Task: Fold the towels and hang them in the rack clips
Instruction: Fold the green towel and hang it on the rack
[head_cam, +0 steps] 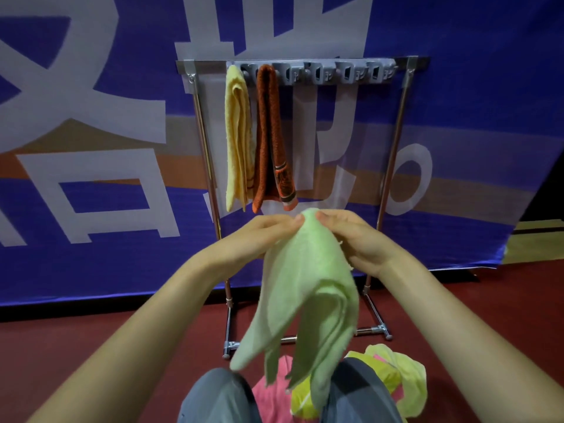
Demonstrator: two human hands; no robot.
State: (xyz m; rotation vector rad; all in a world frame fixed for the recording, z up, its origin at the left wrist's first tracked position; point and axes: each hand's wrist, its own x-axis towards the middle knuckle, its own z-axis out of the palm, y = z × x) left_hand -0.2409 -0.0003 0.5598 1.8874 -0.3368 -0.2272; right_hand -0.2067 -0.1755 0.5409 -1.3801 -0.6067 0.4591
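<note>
Layers of the pale green terry towel (308,285) splay unevenly over the knees, its top fold pinched by left hand (268,236) and right hand (357,239), so square them before lifting to a free grey plastic clip (317,74) near the rust-orange towel (268,132).

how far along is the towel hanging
Done: a yellow terry towel and a rust-orange towel hang from the grey rack clips. In hand: left hand and right hand pinch a folded light-green towel. Left: hanging it, plus pink cloth and yellow-green cloth by the knees.
</note>
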